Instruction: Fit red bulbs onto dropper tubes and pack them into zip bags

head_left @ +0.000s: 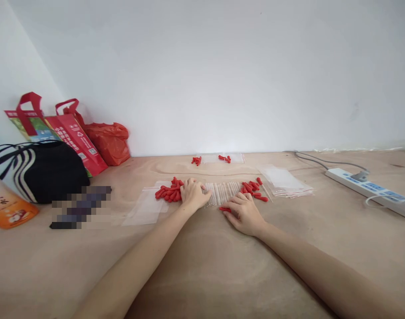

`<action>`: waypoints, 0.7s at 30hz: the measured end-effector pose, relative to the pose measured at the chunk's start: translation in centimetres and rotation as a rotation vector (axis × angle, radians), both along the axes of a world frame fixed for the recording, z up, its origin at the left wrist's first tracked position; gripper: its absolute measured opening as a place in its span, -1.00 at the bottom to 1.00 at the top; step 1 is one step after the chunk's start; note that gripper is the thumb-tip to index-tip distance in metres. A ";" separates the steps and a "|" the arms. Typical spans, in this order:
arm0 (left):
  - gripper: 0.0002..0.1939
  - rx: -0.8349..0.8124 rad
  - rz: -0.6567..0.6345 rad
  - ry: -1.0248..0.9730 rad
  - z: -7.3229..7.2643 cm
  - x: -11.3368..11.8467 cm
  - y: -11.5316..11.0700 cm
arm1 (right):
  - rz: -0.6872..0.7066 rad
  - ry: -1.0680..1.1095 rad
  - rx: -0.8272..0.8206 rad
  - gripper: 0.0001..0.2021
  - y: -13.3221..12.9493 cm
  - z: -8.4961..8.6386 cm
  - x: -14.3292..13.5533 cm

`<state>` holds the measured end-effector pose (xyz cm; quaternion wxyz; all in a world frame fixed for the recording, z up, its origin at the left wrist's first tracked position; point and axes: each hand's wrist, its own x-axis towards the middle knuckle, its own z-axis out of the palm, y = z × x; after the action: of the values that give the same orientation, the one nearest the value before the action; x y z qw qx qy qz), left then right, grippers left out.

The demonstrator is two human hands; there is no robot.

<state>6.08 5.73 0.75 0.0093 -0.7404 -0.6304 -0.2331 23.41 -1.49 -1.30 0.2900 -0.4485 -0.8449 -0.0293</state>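
Note:
A row of thin clear sticks or tubes lies side by side on the wooden table, between my hands. My left hand rests at the row's left end, fingers bent, beside a pile of red bulb-shaped pieces. What its fingertips touch is hidden. Near the row's right front, my right hand has its thumb and fingers closed round a red piece. More red pieces lie just beyond that hand.
Flat clear bags lie left, and a bag stack right. Further back is another bag with red pieces. Shopping bags, a black bag and an orange pouch stand left; a power strip lies right.

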 end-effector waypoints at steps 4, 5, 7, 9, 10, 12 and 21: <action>-0.71 -0.014 0.031 0.055 0.2 0.4 0.3 | 0.004 -0.001 0.010 -0.85 0.0 0.0 -0.1; -0.73 -0.018 0.033 0.066 0.2 0.4 0.4 | 0.006 0.000 0.009 -0.85 0.0 0.0 -0.1; -0.75 -0.025 0.031 0.090 0.3 0.5 0.7 | 0.010 0.004 0.006 -0.85 0.0 0.0 -0.1; -0.76 -0.029 0.027 0.120 0.4 0.6 0.9 | 0.015 0.007 0.000 -0.85 0.0 0.0 -0.1; -0.76 -0.028 0.026 0.136 0.5 0.7 1.0 | 0.017 0.008 -0.002 -0.84 0.0 0.0 -0.1; -0.76 -0.017 0.026 0.168 0.7 0.9 1.1 | 0.017 0.012 -0.003 -0.84 0.0 0.0 -0.1; -0.80 0.046 -0.016 0.263 0.9 1.7 0.7 | 0.012 0.011 0.005 -0.84 0.1 -0.1 -0.1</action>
<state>7.80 6.46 1.65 0.1072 -0.7692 -0.6123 -0.1484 23.28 -1.44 -1.43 0.2959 -0.4429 -0.8459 -0.0275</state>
